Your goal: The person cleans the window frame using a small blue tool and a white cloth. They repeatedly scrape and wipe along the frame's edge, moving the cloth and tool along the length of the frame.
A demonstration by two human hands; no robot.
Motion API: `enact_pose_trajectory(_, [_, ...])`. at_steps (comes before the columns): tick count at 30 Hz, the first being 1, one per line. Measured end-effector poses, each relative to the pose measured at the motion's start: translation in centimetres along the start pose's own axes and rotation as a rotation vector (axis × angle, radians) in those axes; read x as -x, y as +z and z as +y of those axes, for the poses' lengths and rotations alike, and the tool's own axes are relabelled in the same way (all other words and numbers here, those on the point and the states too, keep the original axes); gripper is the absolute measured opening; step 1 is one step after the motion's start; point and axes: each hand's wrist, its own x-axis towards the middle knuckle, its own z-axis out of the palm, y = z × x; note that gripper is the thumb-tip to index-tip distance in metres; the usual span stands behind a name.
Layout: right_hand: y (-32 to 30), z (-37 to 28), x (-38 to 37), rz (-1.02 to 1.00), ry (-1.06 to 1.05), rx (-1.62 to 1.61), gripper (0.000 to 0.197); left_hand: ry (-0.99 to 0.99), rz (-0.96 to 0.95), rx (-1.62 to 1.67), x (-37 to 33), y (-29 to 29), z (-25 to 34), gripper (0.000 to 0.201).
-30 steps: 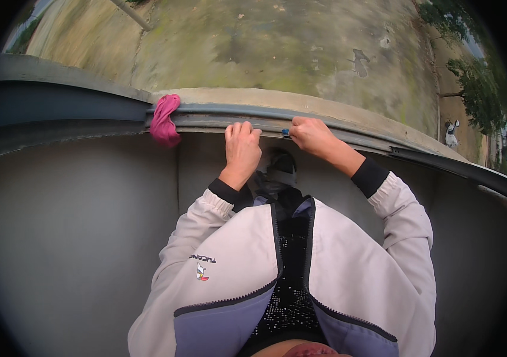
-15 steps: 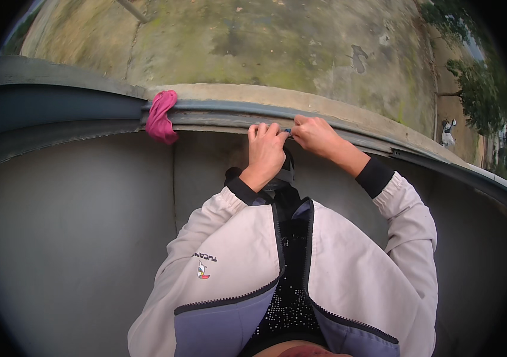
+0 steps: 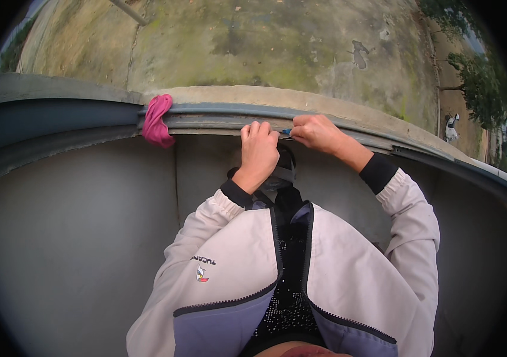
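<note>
My right hand (image 3: 320, 135) is closed at the window sill track, its fingers pinching a small blue thing (image 3: 286, 131) too covered to name. Its tip points left, toward my left hand (image 3: 258, 153). That hand is bent over the near edge of the grey window track (image 3: 218, 117), fingers together; whatever lies under them is hidden. A narrow gap separates the two hands. Left of them, a crumpled pink cloth (image 3: 157, 121) drapes over the track and hangs down on the near side.
A blue-grey sliding window frame (image 3: 57, 122) fills the left of the track. Past the concrete ledge (image 3: 247, 94) lies stained ground (image 3: 277, 53) far below. A grey wall (image 3: 75, 232) runs under the sill. Part of a dark shoe (image 3: 277, 178) shows beneath my hands.
My left hand has shifted slightly left, widening the gap between the hands. More of the blue thing shows at my right fingertips. The cloth stays draped over the track.
</note>
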Motion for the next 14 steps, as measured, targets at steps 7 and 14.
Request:
enact_pose_trajectory(7, [0.7, 0.3, 0.6, 0.098, -0.029, -0.052, 0.006, 0.015, -0.01, 0.118, -0.6, 1.1, 0.7, 0.021])
enact_pose_trajectory(14, [0.4, -1.1, 2.5, 0.315, -0.063, -0.138, 0.011, -0.029, 0.03, 0.31, -0.2, -2.2, 1.4, 0.03])
